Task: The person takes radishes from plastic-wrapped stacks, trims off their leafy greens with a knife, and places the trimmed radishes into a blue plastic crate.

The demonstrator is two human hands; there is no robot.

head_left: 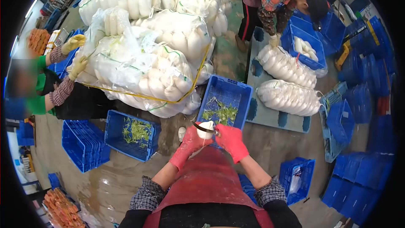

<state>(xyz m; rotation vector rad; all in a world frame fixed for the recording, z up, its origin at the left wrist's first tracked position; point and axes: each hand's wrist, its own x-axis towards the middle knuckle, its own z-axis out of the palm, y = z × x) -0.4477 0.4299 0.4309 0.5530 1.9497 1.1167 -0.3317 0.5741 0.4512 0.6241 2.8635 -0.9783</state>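
Note:
My left hand [192,142], in a red glove, is closed around a white radish [205,129] in front of my red apron [200,177]. My right hand [232,142], gloved the same way, grips a knife [196,126], whose dark curved blade lies across the radish. Just beyond my hands stands a blue crate [243,101] with green leaf trimmings [222,113] in it. Most of the knife handle is hidden by my right fingers.
Bagged white radishes [168,65] are piled ahead. At left, a co-worker's gloved hands [79,65] touch a bag. Another person [274,0] bends over radish bags [289,97] on a pallet [276,122]. Blue crates [130,154] stand left and right.

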